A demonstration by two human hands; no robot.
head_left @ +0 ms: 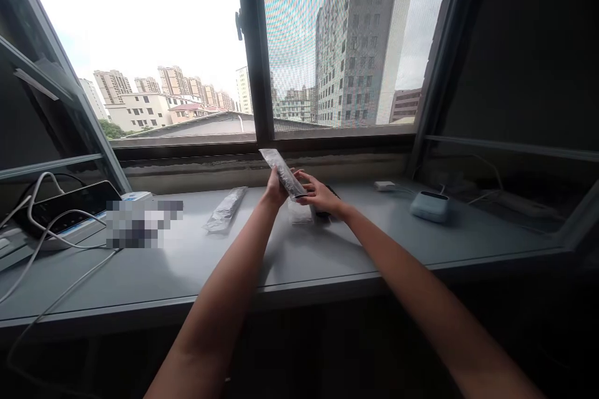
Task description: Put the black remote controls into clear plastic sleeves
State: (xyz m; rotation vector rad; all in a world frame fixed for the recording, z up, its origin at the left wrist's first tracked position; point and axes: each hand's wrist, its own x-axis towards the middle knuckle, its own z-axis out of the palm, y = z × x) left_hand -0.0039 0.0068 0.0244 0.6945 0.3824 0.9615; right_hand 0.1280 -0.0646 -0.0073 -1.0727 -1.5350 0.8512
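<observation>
A long, narrow clear plastic packet is held tilted above the desk, its upper end leaning left toward the window. My left hand is closed around its left side. At the lower right end, the fingers of my right hand grip the packet's edge. What lies inside the packet is too small to make out. Just below my hands, another clear plastic bag lies on the desk, beside a dark object that my right hand partly covers. A similar long plastic packet rests to the left.
The grey desk runs along a window. On its left stand a dark-screened device and loose white cables. A pale box-shaped device and a small white plug sit on the right.
</observation>
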